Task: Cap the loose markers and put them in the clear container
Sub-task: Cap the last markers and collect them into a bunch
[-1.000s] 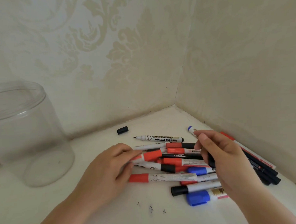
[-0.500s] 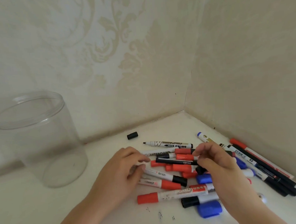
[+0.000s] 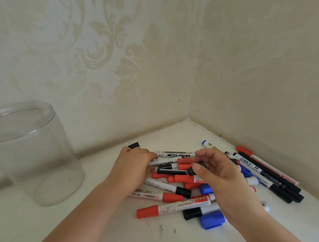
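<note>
A pile of markers with red, black and blue caps lies in the corner of the white surface. My left hand reaches into the pile's left side, its fingers and thumb curled round the left end of a white whiteboard marker. My right hand hovers over the pile and pinches a small black cap between thumb and fingers. Another loose black cap lies just behind my left hand. The clear container stands open and upright at the far left, with nothing in it.
Two wallpapered walls meet in a corner behind the pile. Several thin black pens lie along the right wall. A second whiteboard marker lies at the pile's far edge. Small dark specks mark the surface in front.
My left hand has slid farther back to the white markers. My right hand has come up off the pile with a black cap between its fingers. The view has tilted upward.
</note>
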